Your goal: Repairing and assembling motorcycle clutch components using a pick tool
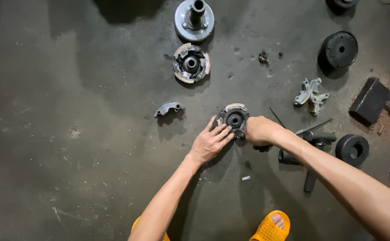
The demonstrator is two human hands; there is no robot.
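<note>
- We look down on a dark, stained concrete floor (70,111) where a person crouches; orange sandals (270,227) show at the near edge.
- The left hand (210,143) lies flat, its fingers (221,132) extended and pressed against the near-left rim of a small round clutch assembly (234,119), touching it without gripping.
- The right hand (259,130) is curled at the assembly's right side; its fingers are tucked out of view, so we cannot tell whether they clasp the part or only brace it.
- The clutch assembly rests on the floor at mid-scene, between the two hands, its dark hub facing up and one pale shoe visible along its far edge.
- A loose curved clutch shoe (168,108) lies to the left, well apart from the hands.
- A second, fuller clutch assembly (191,62) sits farther away, and beyond it a grey flanged hub (194,18).
- To the right we see pale metal brackets (311,96), a black pulley disc (340,49), a black block (370,100), a black roller (352,149) and dark bar tools (313,143) just beside the right forearm.
- Step in hand, as we judge it: steadying the assembly while its shoes are worked on or off.
- The next move, in our judgement, calls for firm downward pressure from the left hand while the right shifts a shoe, since spring tension may make the part slip.
</note>
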